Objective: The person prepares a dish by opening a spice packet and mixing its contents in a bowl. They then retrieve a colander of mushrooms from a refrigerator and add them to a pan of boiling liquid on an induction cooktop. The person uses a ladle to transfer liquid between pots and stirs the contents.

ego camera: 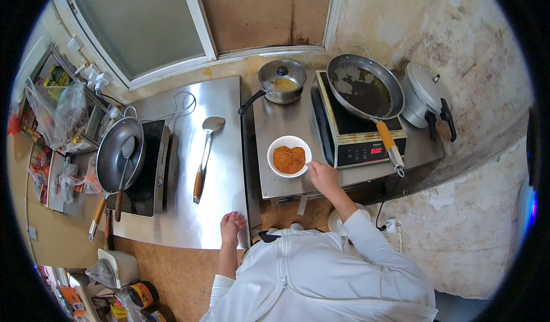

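A white bowl of orange-red powder stands on the right steel counter. My right hand is at its right rim, its fingers closed on the end of a thin utensil that reaches into the powder; its kind cannot be told. My left hand hangs at the front edge of the left counter with fingers loosely curled and nothing seen in it. Right of the bowl, a frying pan with dark oily liquid sits on a lit induction cooker. Behind the bowl is a lidded saucepan with yellowish liquid.
A pressure cooker stands at the far right. On the left counter lies a steel spatula. A wok with a ladle rests on another induction cooker. A narrow gap separates the counters. Plastic bags fill the left shelf.
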{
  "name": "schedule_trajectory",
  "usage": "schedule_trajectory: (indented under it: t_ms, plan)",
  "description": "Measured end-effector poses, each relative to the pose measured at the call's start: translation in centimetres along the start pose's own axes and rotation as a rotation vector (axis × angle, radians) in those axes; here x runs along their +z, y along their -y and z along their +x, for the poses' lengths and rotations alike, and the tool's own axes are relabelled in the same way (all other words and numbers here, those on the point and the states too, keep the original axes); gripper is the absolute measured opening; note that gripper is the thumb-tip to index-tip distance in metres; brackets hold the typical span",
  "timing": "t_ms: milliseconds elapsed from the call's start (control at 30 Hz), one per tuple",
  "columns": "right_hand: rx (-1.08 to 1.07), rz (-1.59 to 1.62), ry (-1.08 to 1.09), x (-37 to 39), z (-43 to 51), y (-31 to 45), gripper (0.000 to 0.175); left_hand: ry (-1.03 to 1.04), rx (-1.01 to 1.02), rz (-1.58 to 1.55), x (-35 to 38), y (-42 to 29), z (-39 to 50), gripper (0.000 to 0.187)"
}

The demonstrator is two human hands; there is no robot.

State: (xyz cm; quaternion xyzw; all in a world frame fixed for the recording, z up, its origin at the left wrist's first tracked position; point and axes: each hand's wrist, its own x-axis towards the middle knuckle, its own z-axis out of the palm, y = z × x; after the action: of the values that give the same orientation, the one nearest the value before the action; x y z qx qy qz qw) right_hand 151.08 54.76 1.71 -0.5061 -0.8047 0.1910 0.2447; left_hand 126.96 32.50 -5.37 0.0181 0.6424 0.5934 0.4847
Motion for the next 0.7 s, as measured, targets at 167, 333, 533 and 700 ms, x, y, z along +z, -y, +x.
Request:
schedule_trajectory:
  t_ms: [167, 333, 533, 700]
  plan:
    - [0.028, -0.182, 0.004, -2.2, 1.6, -0.5, 0.019, -0.009, -0.003, 0.014, -0.1, 0.1, -0.2, 0.025]
    - [0.142, -0.193, 0.109, 0.0, -0.8, -2.0, 0.017, -0.020, -0.020, -0.008, -0.3, 0.5, 0.1, 0.025]
    - [0.299, 0.435, 0.034, 3.4, -1.2, -1.9, 0.017, -0.014, -0.018, -0.024, -0.7, 0.4, -0.3, 0.025]
    - [0.205, 0.157, 0.011, 0.1, 0.1, 0.4, 0.020, -0.023, -0.002, -0.056, -0.8, 0.0, -0.6, 0.023]
